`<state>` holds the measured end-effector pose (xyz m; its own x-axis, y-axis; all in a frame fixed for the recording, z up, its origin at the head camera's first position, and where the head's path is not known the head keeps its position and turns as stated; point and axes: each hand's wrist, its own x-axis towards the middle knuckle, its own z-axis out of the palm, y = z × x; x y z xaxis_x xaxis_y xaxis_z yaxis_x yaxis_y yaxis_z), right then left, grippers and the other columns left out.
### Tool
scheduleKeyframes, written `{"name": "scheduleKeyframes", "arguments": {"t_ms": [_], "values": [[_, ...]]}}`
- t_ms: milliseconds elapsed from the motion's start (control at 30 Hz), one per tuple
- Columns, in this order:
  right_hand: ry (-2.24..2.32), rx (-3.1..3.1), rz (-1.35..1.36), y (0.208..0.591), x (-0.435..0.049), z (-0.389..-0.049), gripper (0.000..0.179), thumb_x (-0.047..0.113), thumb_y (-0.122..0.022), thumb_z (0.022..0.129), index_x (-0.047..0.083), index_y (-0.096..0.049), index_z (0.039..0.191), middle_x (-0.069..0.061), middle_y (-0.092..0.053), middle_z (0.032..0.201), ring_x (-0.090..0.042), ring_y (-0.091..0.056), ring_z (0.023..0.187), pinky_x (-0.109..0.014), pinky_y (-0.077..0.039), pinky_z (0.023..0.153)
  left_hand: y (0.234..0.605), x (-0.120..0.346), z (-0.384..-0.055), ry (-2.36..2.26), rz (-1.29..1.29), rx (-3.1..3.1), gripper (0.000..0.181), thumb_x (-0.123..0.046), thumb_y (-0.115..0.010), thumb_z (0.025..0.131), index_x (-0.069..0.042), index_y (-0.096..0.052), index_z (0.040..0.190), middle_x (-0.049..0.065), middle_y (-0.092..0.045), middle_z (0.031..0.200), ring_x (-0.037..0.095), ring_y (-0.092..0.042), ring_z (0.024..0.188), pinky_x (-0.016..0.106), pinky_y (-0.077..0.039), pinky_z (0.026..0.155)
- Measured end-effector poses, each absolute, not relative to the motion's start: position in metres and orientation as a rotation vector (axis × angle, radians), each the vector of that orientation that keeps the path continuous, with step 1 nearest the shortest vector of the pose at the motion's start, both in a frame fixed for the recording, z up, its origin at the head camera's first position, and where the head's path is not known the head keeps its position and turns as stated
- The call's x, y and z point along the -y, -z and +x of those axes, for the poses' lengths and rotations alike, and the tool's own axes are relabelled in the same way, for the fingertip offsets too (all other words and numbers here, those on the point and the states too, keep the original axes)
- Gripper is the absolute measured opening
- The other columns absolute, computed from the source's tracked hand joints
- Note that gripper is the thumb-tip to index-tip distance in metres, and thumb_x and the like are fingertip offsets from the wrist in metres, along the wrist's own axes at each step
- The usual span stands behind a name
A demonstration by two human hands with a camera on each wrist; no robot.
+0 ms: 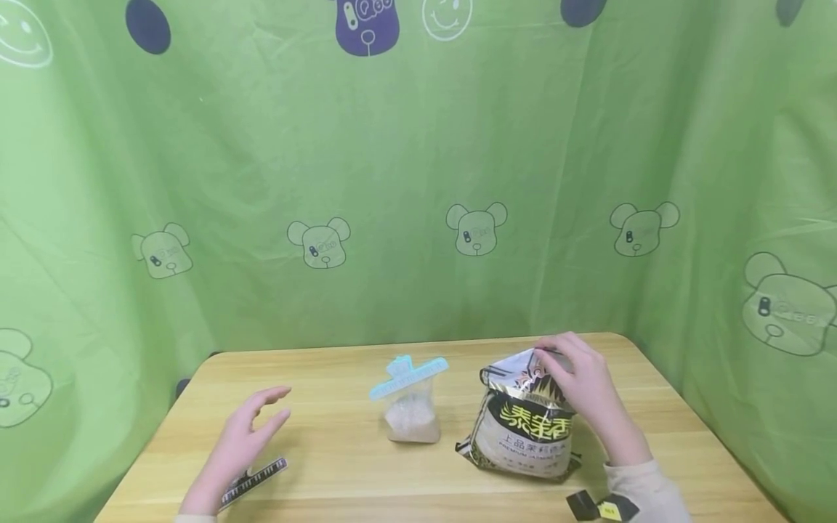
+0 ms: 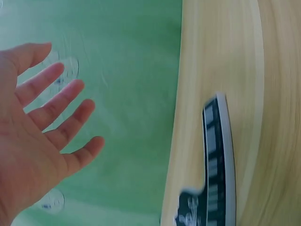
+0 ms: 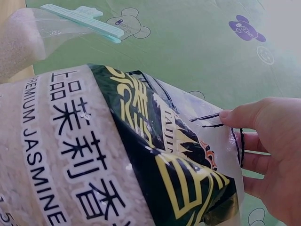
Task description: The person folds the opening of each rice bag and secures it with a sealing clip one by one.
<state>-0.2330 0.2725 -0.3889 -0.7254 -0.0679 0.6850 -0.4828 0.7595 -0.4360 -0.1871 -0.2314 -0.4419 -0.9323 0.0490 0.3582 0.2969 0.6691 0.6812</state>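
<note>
A bag of jasmine rice (image 1: 523, 436) stands upright on the right side of the table, its top slack. My right hand (image 1: 578, 374) pinches the bag's upper edge between thumb and fingers; the right wrist view shows the thumb (image 3: 240, 117) on the near side and fingers behind. My left hand (image 1: 242, 436) hovers over the table's left part with spread, relaxed fingers and touches nothing. Below it lies a clip with a black-and-white piano-key pattern (image 1: 255, 481), partly covered by that hand in the head view but plainer in the left wrist view (image 2: 214, 165).
Between the hands stands a small clear bag of grains (image 1: 413, 420), closed by a light blue clip (image 1: 408, 378). A black and yellow object (image 1: 608, 508) lies by the right sleeve at the front. Green printed cloth (image 1: 392, 290) hangs behind the wooden table (image 1: 327, 428).
</note>
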Motion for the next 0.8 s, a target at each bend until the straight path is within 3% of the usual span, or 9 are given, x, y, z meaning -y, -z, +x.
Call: {"name": "scheduleKeyframes", "arguments": {"t_ms": [333, 800], "values": [[-0.802, 2.289, 0.409, 0.388, -0.273, -0.232, 0.013, 0.006, -0.068, 0.088, 0.006, -0.069, 0.101, -0.011, -0.069, 0.099, -0.031, -0.064, 0.093, -0.057, -0.053, 0.085, 0.456, 0.268, -0.189, 1.072, -0.170, 2.731, 0.046, -0.034, -0.063, 0.094, -0.007, -0.058, 0.131, 0.018, -0.058, 0.135, 0.041, -0.053, 0.123, 0.065, -0.040, 0.100], [-0.812, 2.291, 0.405, 0.388, -0.271, -0.233, 0.013, 0.006, -0.067, 0.088, 0.006, -0.069, 0.102, -0.011, -0.069, 0.099, -0.030, -0.064, 0.093, -0.056, -0.053, 0.085, 0.468, 0.294, -0.173, 1.008, -0.122, 2.781, 0.055, -0.037, -0.060, 0.095, -0.003, -0.050, 0.138, 0.026, -0.049, 0.142, 0.051, -0.044, 0.128, 0.070, -0.034, 0.101]]}}
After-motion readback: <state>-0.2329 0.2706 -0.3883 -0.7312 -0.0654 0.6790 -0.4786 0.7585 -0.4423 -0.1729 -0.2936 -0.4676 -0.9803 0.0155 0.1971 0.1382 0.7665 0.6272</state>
